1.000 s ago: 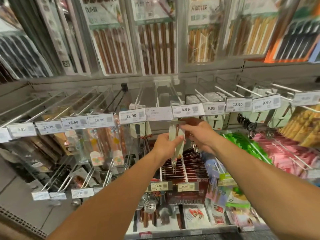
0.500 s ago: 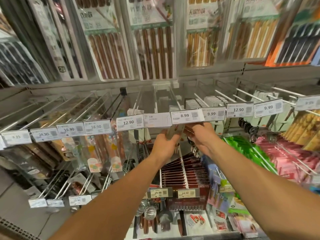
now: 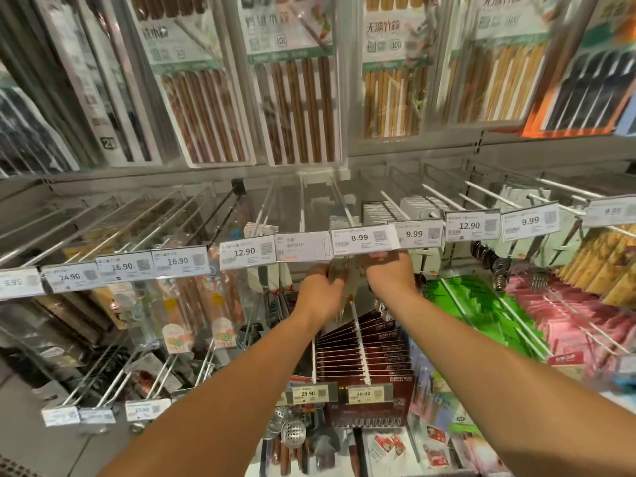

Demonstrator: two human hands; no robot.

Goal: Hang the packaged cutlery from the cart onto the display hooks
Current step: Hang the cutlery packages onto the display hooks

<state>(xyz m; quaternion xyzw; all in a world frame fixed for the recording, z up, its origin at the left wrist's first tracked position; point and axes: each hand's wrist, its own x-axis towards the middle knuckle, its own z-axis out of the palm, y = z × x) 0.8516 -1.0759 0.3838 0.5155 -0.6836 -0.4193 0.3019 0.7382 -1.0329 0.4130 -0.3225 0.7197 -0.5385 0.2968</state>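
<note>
Both my hands hold one narrow pale cutlery pack (image 3: 351, 287) up just under the 8.99 price tag (image 3: 364, 237). My left hand (image 3: 320, 294) grips the pack's left edge and my right hand (image 3: 390, 275) pinches its top right. The pack's top sits at the front end of the hook (image 3: 342, 201) behind that tag; whether it is threaded on is hidden by the tag. Its lower end hangs down between my wrists. The cart is out of view.
Long metal hooks with price tags run left and right at hand height. Chopstick packs (image 3: 299, 105) hang above. A lower hook row carries dark red chopstick boxes (image 3: 368, 352). Green packs (image 3: 471, 304) and pink packs (image 3: 564, 315) hang to the right.
Both hands rose with the pack from below the tags up to the 8.99 tag. The view tilted upward slightly.
</note>
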